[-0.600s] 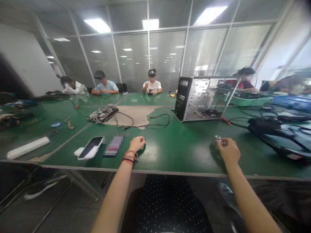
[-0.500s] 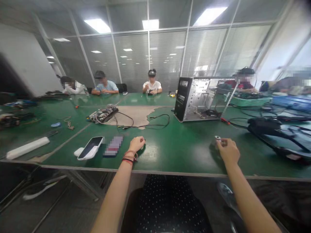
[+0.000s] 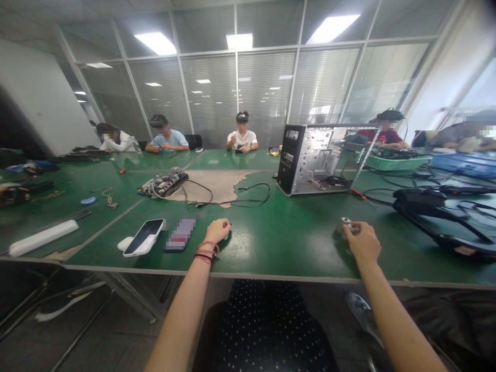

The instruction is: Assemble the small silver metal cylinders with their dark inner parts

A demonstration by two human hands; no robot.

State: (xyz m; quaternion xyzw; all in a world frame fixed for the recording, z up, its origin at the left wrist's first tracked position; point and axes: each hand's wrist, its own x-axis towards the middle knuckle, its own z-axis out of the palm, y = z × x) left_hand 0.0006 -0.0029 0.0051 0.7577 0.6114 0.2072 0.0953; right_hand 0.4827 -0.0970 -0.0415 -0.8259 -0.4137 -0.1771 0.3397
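Observation:
My left hand (image 3: 218, 230) rests on the green table (image 3: 271, 243), its fingers curled closed. A tiny dark bit shows at the fingertips, too small to name. To the left of that hand lie a phone with a blurred screen (image 3: 180, 235) and a white-edged phone with a dark screen (image 3: 145, 237). Over on the right, my right hand (image 3: 363, 242) pinches a small pale cylinder (image 3: 345, 221) between thumb and fingers. Its round top is whitish with a dark centre, and my fingers hide part of it.
An opened computer case (image 3: 291, 160) stands beyond my right hand. A circuit board assembly (image 3: 165, 183) with a black cable (image 3: 248, 200) lies mid-table. Black strapped headgear (image 3: 437, 217) is at right, a white bar (image 3: 44, 237) at left. Several people sit across the table; a green basket (image 3: 399, 163) stands far right.
My right hand has shifted very slightly left with the pale cylinder, which shows a little more of its side. My left hand stays in place.

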